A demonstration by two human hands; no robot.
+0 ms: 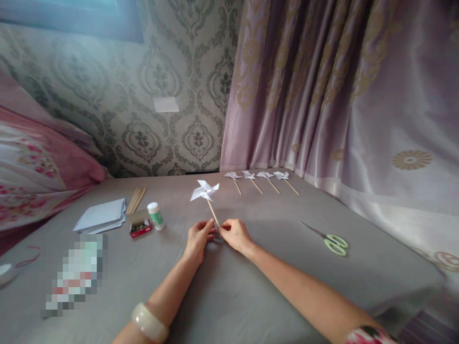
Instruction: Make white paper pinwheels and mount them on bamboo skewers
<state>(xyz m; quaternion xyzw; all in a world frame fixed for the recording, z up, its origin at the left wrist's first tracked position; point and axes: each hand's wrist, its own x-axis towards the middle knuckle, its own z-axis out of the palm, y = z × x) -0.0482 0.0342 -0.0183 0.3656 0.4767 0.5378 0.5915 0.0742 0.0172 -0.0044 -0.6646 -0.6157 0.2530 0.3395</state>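
Note:
A white paper pinwheel (204, 191) on a thin wooden stick is held up just in front of me, its head tilted away to the left. My right hand (234, 235) pinches the lower end of the stick. Beside it, my left hand (198, 239) is closed with thumb and fingertips at the same part of the stick. A small pin head shows at the middle of the folded blades. Several finished-looking pinwheels (266, 176) lie in a row at the back, sticks toward me.
On the left are stacked white paper (102, 216), wooden sticks (136, 199), a small red box (140, 228) of metal bits and a glue stick (155, 216). Green-handled scissors (335, 243) lie right. A blurred-out item (77, 272) and a white roll (5, 274) are front left.

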